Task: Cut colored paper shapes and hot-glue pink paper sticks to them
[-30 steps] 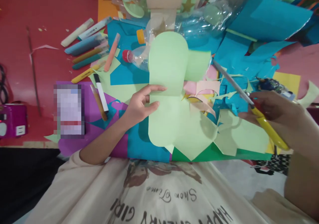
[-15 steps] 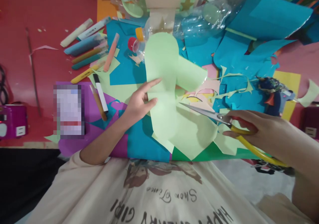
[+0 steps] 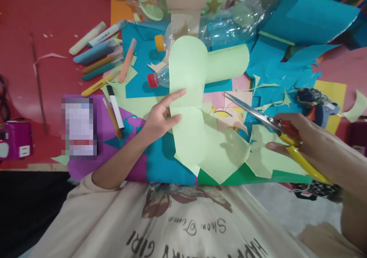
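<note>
My left hand (image 3: 163,114) holds a pale green paper cutout (image 3: 189,70) with a rounded top end, thumb and index finger on its face. The other fingers are partly hidden. To the right of the cutout's upper part juts a curled pale green strip (image 3: 229,62); where it joins is hidden. My right hand (image 3: 301,139) grips scissors (image 3: 259,116) with red and yellow handles. Their blades look closed and point up-left, below the strip and apart from the cutout. Pale green paper (image 3: 225,147) lies under the cutout's lower part.
Clear plastic bottles, one with a red cap (image 3: 152,80) and one with an orange cap (image 3: 159,43), lie behind the cutout. Markers (image 3: 94,51) and a phone (image 3: 81,126) are at left. Blue paper (image 3: 312,18) and green scraps (image 3: 275,101) cover the right side.
The scissors have moved right and upward, away from the cutout. The curled strip has swung from slanting down to slightly upward. The red-capped bottle end has shifted nearer me. My left hand stays put.
</note>
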